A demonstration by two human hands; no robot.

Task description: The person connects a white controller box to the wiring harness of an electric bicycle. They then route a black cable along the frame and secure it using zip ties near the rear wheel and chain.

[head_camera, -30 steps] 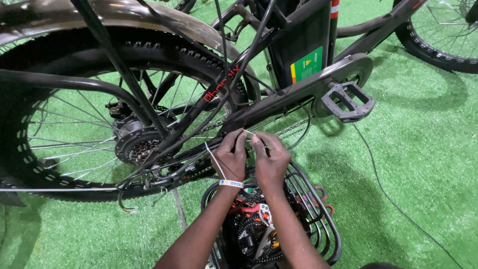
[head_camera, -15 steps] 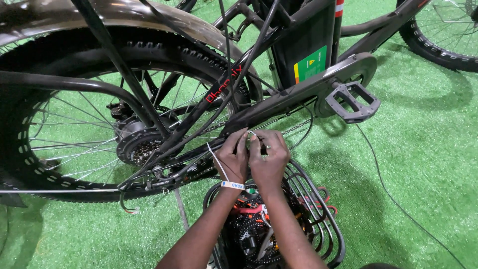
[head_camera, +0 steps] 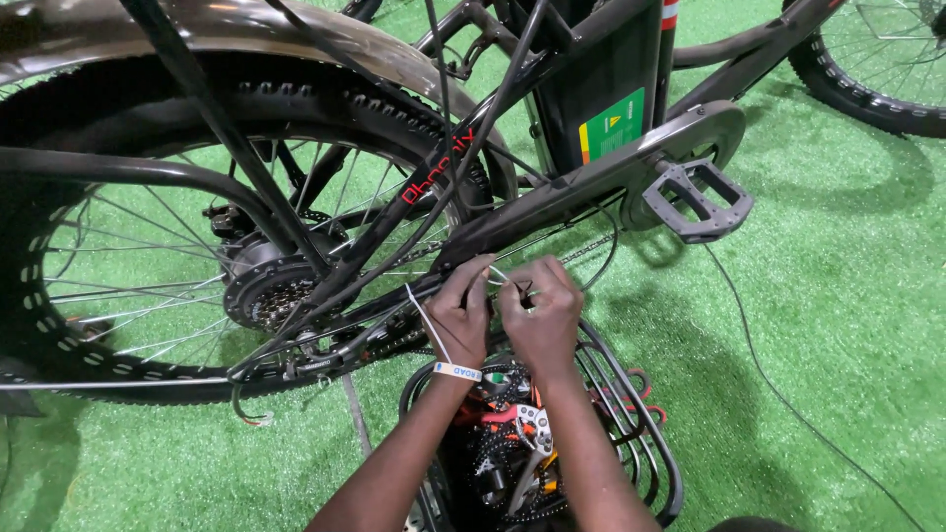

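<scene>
A thin white tie (head_camera: 426,320) ran from the chain stay (head_camera: 552,202) down past the left wrist, and both hands worked at its upper end, just under that dark frame bar. The left hand (head_camera: 461,320) had its fingers curled over the bar with the tie passing under them; whether that grip was pinching the tie or only pressing on it could not be told. The right hand (head_camera: 540,317) sat close beside the left, almost touching, its grip pressed together on something small and dark (head_camera: 525,290) at the fingertips; what it was could not be made out. A pale wristband (head_camera: 457,371) circled the left wrist.

Below the forearms stood a black wire basket (head_camera: 650,448) on the green turf (head_camera: 838,296), holding orange and grey tools and parts. Left of the hands was the rear wheel (head_camera: 128,296), with its knobby tyre, spokes, hub and cogs (head_camera: 271,296), under a dark mudguard (head_camera: 296,44). Up right of the hands, a grey flat pedal (head_camera: 698,200) stuck out from its crank. Above it was a black battery case (head_camera: 601,89) bearing a green and yellow label. A thin black cable (head_camera: 788,394) lay across the turf to the right. Another wheel (head_camera: 877,69) showed at the upper right corner.
</scene>
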